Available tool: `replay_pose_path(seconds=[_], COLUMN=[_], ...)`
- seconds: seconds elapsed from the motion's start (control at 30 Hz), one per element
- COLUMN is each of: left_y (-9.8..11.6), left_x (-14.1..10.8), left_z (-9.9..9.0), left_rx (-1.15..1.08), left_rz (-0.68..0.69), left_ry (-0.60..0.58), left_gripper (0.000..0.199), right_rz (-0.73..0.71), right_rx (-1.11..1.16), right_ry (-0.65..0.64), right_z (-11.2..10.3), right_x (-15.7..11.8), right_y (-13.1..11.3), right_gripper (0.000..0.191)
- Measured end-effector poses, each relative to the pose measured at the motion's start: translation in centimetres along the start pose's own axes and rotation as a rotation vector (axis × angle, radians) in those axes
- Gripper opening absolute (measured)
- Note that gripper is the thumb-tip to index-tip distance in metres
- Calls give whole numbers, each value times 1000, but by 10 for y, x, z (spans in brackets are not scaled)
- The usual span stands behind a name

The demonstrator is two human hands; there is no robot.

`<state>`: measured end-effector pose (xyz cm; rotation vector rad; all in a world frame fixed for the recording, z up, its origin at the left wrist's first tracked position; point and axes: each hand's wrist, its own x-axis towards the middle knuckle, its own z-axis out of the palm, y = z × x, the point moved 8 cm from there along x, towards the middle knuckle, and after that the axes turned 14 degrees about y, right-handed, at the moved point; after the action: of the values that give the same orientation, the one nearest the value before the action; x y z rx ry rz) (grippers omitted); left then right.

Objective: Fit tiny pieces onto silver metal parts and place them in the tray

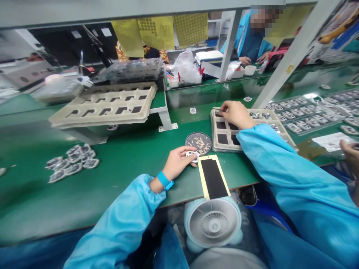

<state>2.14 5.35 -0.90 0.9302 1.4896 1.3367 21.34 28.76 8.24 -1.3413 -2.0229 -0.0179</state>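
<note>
My left hand (179, 161) holds a small white-rimmed part (192, 156) between thumb and fingers, just below a round dish (198, 142) of tiny pale pieces. My right hand (237, 114) is closed on thin tweezers (219, 110), over the upper left compartments of a beige divided tray (227, 148). Dark pieces lie in that tray's left compartments, and small metallic parts in ones farther right. A yellow-edged sheet with a black middle (214, 177) lies at the table edge, right of my left hand. What the tweezer tips touch is too small to tell.
Several parts (73, 160) are piled at the left. A beige tray (101, 120) rests on a raised shelf. Clear trays of parts (310, 121) lie at the right, near another person's hand. A small fan (214, 222) sits below the table edge. Another person works across the table.
</note>
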Motion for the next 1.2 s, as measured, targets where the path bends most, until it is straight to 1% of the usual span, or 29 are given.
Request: replay_pose_path(seconds=[0.07, 0.1, 0.13, 0.17, 0.23, 0.33, 0.4, 0.47, 0.57, 0.63, 0.7, 0.77, 0.9, 1.07, 1.13, 1.2], left_y=[2, 2, 3, 3, 4, 5, 7, 9, 11, 14, 17, 20, 21, 20, 21, 21], left_x=[-1, -2, -2, -2, -1, 3, 6, 8, 8, 7, 5, 4, 3, 2, 2, 2], left_z=[0, 0, 0, 0, -3, -11, -17, -22, -23, -23, -25, -25, -22, -18, -17, -19], left_rx=[0, 2, 5, 6, -2, -37, -50, -64, -134, -185, -182, -137, -80, -86, -71, -50], left_rz=[-1, -3, -5, -8, -17, -34, -38, -33, -23, 6, 51, 85, 108, 110, 118, 122], left_ry=[5, 7, 9, 15, 41, 109, 162, 199, 184, 166, 166, 160, 130, 81, 82, 103], left_gripper=[40, 40, 40, 39, 38, 38, 40, 42, 47, 42, 34, 32, 41, 52, 52, 47], right_rz=[13, 22, 31, 42, 66, 134, 180, 214, 247, 260, 274, 302, 373, 369, 371, 373], right_rx=[121, 220, 341, 471, 707, 923, 1028, 1102, 1124, 1111, 1104, 1104, 1116, 1123, 1123, 1120], right_ry=[95, 125, 134, 104, -22, -203, -313, -412, -510, -540, -530, -504, -483, -513, -509, -500], right_z=[-15, -23, -29, -33, -33, -26, -18, -10, -3, -1, 0, 0, 2, 6, 6, 6], right_x=[-10, -18, -28, -40, -66, -104, -122, -133, -140, -143, -143, -143, -143, -144, -144, -143], right_y=[-8, -14, -23, -33, -58, -89, -102, -110, -114, -115, -114, -112, -107, -110, -110, -109], right_gripper=[18, 20, 23, 26, 29, 30, 31, 32, 32, 30, 28, 26, 25, 25, 26, 27])
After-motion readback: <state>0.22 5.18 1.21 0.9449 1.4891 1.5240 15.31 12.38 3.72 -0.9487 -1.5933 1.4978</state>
